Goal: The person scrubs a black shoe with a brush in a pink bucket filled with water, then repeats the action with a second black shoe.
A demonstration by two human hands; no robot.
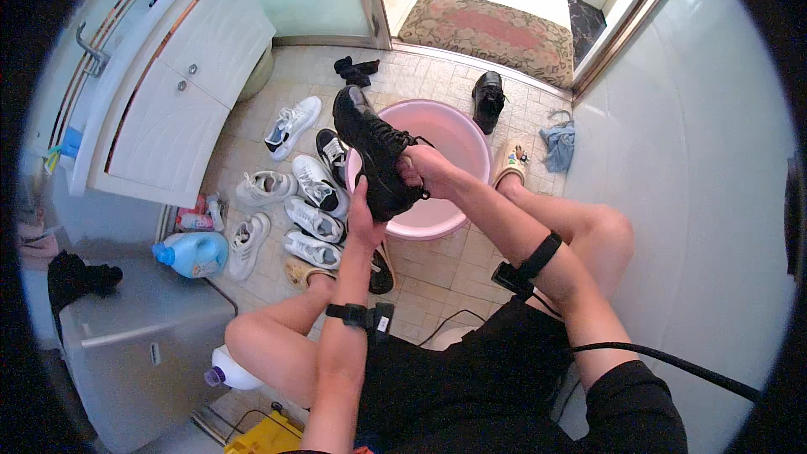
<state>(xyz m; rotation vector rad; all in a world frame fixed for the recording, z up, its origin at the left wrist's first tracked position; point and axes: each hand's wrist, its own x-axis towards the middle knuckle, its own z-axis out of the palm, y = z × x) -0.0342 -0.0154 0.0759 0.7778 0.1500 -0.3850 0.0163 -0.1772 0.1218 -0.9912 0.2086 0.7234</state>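
Note:
A black lace-up shoe (376,145) is held up over the left side of a pink basin (476,143), its toe pointing away from me. My left hand (365,217) grips it from the left, near the heel. My right hand (423,170) is closed at the shoe's collar and laces, where loose black loops stick out; its fingertips are partly hidden. Pale water appears to lie in the basin. Another black shoe (487,102) stands on the floor beyond the basin, to the right.
Several white sneakers (313,219) crowd the floor left of the basin. Black socks (356,71) lie farther back. A blue detergent bottle (192,254) sits by a grey appliance (151,353). A blue cloth (558,145) hangs low at the right wall. A patterned mat (487,34) lies at the doorway.

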